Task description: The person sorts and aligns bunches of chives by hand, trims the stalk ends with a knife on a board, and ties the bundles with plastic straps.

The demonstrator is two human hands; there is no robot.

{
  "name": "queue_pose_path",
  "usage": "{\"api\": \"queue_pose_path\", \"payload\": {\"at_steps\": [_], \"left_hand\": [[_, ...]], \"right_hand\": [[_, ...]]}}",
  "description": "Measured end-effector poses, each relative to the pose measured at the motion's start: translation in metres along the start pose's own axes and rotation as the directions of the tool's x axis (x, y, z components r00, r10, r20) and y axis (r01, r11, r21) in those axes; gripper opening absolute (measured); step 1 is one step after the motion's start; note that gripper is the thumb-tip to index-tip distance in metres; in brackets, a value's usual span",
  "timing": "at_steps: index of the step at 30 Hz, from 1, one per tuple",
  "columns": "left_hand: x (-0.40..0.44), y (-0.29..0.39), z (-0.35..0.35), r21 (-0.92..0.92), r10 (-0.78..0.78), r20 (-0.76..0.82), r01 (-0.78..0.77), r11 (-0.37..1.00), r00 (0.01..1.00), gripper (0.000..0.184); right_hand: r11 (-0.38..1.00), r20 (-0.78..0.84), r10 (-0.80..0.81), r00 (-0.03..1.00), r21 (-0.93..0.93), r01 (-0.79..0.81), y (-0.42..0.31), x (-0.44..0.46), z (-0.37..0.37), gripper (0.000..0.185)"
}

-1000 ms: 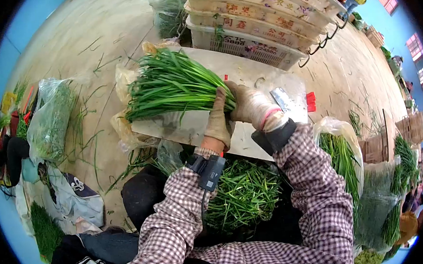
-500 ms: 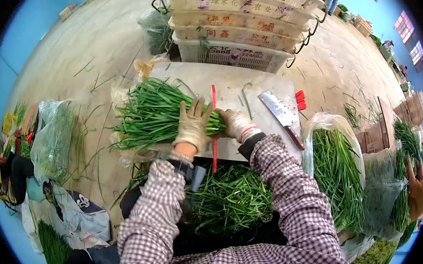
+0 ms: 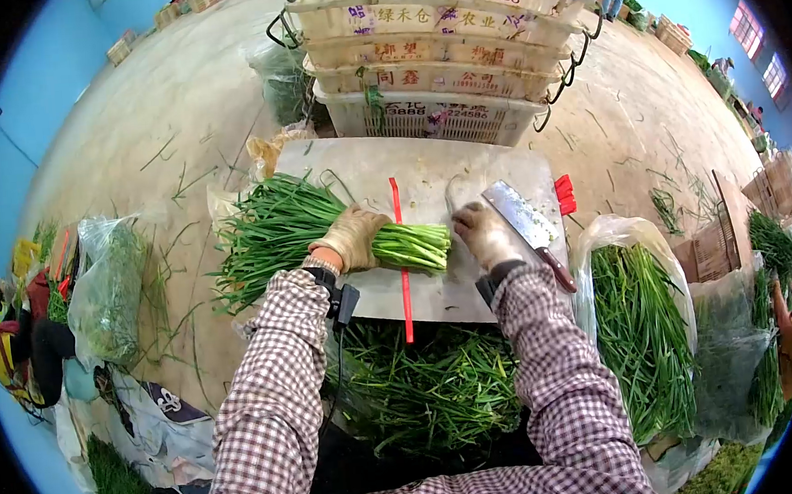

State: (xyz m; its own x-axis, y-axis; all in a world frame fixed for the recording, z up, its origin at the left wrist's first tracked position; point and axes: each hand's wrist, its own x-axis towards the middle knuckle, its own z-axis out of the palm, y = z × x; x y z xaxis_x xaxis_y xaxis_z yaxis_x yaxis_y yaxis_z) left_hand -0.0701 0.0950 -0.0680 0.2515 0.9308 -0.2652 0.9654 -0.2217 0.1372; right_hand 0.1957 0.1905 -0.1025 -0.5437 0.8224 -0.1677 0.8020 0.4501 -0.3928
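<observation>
A bunch of garlic chives (image 3: 275,226) lies across the pale cutting board (image 3: 390,160), leaves to the left and pale stalk ends to the right. My gloved left hand (image 3: 354,237) is closed round it near the stalks. Under the stalks runs a red tie strip (image 3: 407,306), hanging over the board's near edge. My gloved right hand (image 3: 487,235) rests on the board just right of the stalk ends, apart from them, with curled fingers beside a thin loose stem. What is under those fingers is hidden. A cleaver (image 3: 524,218) lies immediately right of this hand.
Stacked white crates (image 3: 432,111) stand behind the board. More red strips (image 3: 565,195) lie at its right edge. Loose greens (image 3: 424,383) fill the space below it. A plastic-lined bag of chives (image 3: 641,340) stands at right, a clear bag (image 3: 105,295) at left.
My left hand has gone from lying spread on the bunch to gripping it, and the stalk ends now show further right. My right hand has left the stalks and moved right, towards the cleaver.
</observation>
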Motion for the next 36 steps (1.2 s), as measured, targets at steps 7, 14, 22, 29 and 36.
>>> {"api": "queue_pose_path", "payload": {"at_steps": [7, 14, 22, 29, 36], "left_hand": [[-0.010, -0.007, -0.009, -0.023, 0.058, -0.224, -0.065, 0.998, 0.973, 0.061], [-0.003, 0.003, 0.001, 0.061, -0.049, 0.041, 0.047, 0.997, 0.998, 0.070], [-0.007, 0.007, 0.005, 0.138, -0.086, 0.032, 0.081, 0.987, 0.996, 0.078], [-0.007, 0.005, 0.012, 0.199, -0.093, 0.000, 0.091, 0.976, 0.996, 0.095], [-0.009, 0.005, 0.008, 0.145, -0.113, 0.055, 0.104, 0.984, 0.992, 0.105]], "right_hand": [[0.943, 0.305, -0.221, 0.926, -0.175, 0.283, -0.023, -0.126, 0.030, 0.046], [0.866, 0.449, -0.459, 0.767, 0.035, 0.498, -0.060, -0.170, 0.027, 0.034], [0.954, -0.313, -0.298, 0.902, -0.051, 0.297, -0.098, -0.071, -0.006, 0.025], [0.990, -0.238, -0.140, 0.961, -0.031, 0.137, -0.100, -0.047, -0.011, 0.012], [0.924, -0.537, -0.010, 0.844, 0.317, 0.213, -0.026, -0.175, -0.069, 0.010]]}}
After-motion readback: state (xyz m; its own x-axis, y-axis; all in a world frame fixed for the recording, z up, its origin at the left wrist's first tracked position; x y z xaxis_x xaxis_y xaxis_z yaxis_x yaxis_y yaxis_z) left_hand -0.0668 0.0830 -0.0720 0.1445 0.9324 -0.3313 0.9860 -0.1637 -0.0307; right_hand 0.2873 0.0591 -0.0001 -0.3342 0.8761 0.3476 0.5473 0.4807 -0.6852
